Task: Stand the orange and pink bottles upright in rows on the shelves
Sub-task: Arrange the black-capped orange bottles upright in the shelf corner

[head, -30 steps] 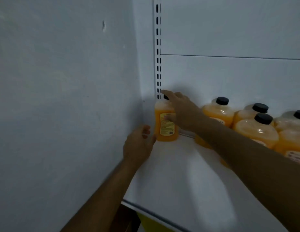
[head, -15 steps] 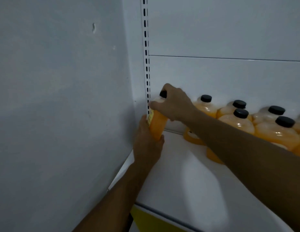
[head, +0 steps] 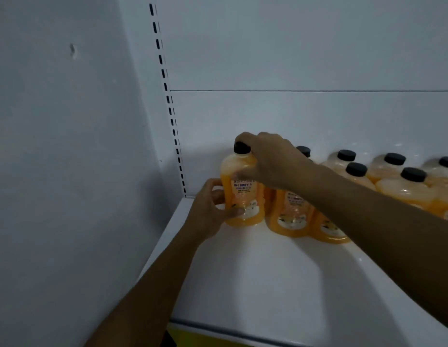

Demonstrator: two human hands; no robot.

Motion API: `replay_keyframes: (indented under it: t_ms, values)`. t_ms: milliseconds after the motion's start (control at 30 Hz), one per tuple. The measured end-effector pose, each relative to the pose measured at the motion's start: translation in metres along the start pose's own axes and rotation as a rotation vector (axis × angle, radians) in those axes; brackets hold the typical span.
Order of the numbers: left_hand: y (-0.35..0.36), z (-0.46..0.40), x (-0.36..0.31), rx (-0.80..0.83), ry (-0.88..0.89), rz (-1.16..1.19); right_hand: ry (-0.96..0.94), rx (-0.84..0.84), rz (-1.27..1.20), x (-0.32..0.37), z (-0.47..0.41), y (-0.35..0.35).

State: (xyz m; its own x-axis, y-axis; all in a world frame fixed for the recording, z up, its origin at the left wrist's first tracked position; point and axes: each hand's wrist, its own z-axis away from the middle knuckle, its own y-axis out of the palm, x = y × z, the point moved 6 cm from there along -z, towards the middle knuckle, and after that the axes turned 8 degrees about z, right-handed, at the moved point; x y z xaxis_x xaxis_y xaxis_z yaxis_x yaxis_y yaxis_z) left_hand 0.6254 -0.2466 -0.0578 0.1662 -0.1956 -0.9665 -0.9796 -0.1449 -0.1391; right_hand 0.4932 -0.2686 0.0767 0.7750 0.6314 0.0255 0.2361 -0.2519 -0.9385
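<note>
White glossy shelf (head: pixel 255 284) is filling the lower frame. At centre, left hand (head: pixel 207 216) is curling its fingers around the lower body of a translucent orange bottle (head: pixel 243 194) that's standing upright. Right hand (head: pixel 270 161) is closing around its shoulder, beside the black cap (head: pixel 241 147). Label is showing Japanese print, unreadable. More orange bottles (head: pixel 403 189) are standing in rows, right of centre.

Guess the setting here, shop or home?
Probably a shop aisle: white metal shelf on a slotted upright, stocked with many identical orange bottles; both hands are on the leftmost one.
</note>
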Motion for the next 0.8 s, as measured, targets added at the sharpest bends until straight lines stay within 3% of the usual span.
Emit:
replay_keyframes:
  t_ms: [267,800]
  values:
    - [0.014,-0.017,0.018,0.097,0.085,-0.094,0.03,-0.019,0.303,-0.004,0.012,0.012]
    - [0.02,-0.013,0.04,0.136,0.129,-0.229,0.175,-0.136,0.232,-0.002,0.023,0.034]
